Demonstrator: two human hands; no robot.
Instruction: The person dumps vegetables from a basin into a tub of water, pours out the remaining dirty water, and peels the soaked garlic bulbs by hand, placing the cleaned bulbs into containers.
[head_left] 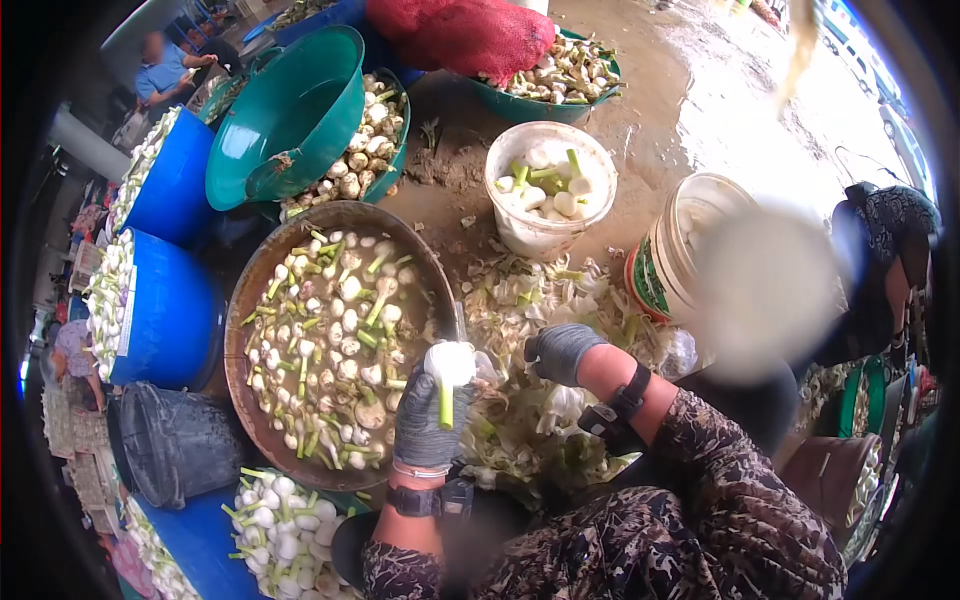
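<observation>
My left hand (425,425), in a grey glove, is closed around a white garlic bulb (450,364) with a short green stem pointing down toward me. Just above the bulb a thin, shiny strip (459,322) stands up; what it belongs to is hidden. My right hand (562,353), also gloved in grey, has its fingers curled over the peelings to the right, and I cannot see what is inside them. Left of my left hand, a wide round basin (240,390) holds murky water with many garlic bulbs floating in it. Loose garlic skins and leaves (540,420) cover the ground between my hands and beyond.
A white bucket (545,236) of peeled garlic stands ahead, with another bucket (650,262) to its right. Blue tubs (170,310), a black bucket (180,445) and a tilted green basin (300,150) line the left. A pale blur hides part of the right side. Other people sit nearby.
</observation>
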